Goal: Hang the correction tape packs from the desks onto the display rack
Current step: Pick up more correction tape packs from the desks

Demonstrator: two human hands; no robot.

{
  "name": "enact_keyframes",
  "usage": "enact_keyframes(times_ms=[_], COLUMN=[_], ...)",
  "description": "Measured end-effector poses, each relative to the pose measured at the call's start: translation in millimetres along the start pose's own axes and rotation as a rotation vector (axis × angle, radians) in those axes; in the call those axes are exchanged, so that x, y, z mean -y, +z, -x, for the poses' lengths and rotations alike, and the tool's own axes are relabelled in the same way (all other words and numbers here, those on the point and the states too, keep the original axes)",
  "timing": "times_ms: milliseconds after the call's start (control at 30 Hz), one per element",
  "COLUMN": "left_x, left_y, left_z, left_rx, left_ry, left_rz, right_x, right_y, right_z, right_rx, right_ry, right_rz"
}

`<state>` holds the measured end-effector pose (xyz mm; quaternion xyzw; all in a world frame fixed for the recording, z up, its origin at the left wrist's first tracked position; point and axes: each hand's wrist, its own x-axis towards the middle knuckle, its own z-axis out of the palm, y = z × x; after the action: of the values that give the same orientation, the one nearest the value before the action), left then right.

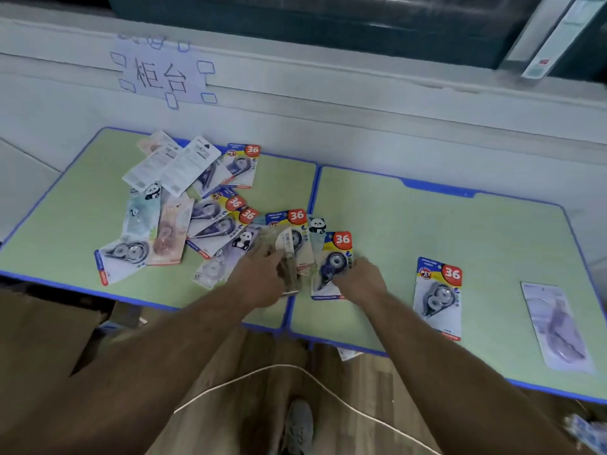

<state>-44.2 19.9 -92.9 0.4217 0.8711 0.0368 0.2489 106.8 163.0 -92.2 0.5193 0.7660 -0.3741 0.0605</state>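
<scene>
Several correction tape packs (197,205) lie in a loose pile on the left green desk (78,211). My left hand (259,277) grips a blurred bundle of packs (289,257) at the seam between the two desks. My right hand (359,279) pinches the lower edge of a blue pack marked 36 (333,261) lying on the right desk (492,238). Another pack marked 36 (438,297) and a pale purple pack (555,326) lie apart further right. No display rack is in view.
Both desks have blue rims and stand against a pale wall with a paper sign (161,72). A cardboard box (42,330) sits on the floor at the left. My shoe (297,425) and a white cord (295,372) show on the wooden floor below.
</scene>
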Motion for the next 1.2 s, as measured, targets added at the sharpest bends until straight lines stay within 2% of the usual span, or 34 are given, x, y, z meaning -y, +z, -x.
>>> enact_keyframes(times_ms=[133, 267, 333, 533, 733, 867, 1000, 1100, 1200], left_x=[-10, -17, -19, -31, -50, -59, -66, -65, -67], left_y=[-4, -7, -5, -2, -4, 3, 9, 12, 14], left_z=[-23, -40, -48, -67, -80, -83, -93, -101, -106], left_rx=[-0.021, 0.005, -0.047, -0.162, -0.156, -0.13, -0.094, -0.093, -0.08], left_ry=[0.053, 0.106, 0.119, 0.061, -0.035, -0.115, -0.13, -0.167, -0.222], left_rz=[-0.017, 0.034, 0.062, 0.326, 0.568, 0.736, 0.727, 0.746, 0.705], right_x=[0, 5, 2, -26, -46, -52, -45, -44, -43], right_y=[0, -3, -5, -1, -4, -4, -5, -2, -3], right_z=[-39, -62, -67, -80, -86, -89, -91, -95, -94], right_rx=[-0.01, 0.06, 0.103, 0.137, 0.197, 0.209, 0.187, 0.216, 0.183], right_ry=[0.01, 0.067, 0.047, 0.091, 0.039, 0.041, 0.06, 0.145, 0.094], right_rz=[-0.186, -0.495, -0.513, -0.871, -1.104, -1.165, -1.198, -1.253, -1.133])
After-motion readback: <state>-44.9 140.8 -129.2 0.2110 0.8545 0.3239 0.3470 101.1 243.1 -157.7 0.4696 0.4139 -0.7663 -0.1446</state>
